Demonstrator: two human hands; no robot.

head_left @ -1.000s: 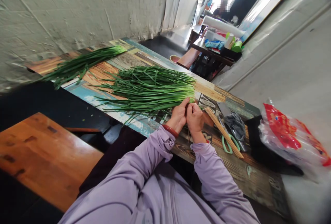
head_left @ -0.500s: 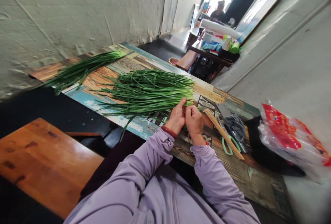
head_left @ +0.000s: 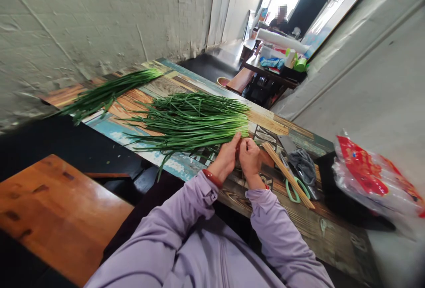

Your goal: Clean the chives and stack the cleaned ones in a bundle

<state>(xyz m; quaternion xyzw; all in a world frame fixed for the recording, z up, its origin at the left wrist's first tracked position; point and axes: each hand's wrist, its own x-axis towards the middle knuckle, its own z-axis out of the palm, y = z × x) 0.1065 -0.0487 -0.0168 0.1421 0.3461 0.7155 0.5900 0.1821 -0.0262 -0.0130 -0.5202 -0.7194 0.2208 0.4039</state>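
A thick spread of garlic chives lies on the patterned table, pale cut ends to the right. At the near edge of those ends, my left hand is closed with its thumb up on a few chives, mostly hidden by the fingers. Right beside it, almost touching, my right hand is pinched shut, and a thin bamboo skewer seems to stick out below it. A bundle of bamboo skewers rests just to the right, across green-handled scissors.
Another bunch of chives lies at the table's far left. Right of the skewers are a grey cloth, a black container and a red-printed plastic bag. A wooden stool stands at left. A person is in the background.
The view has shifted slightly. Both hands stay together at the chive ends, and my left thumb sits a little lower against them.
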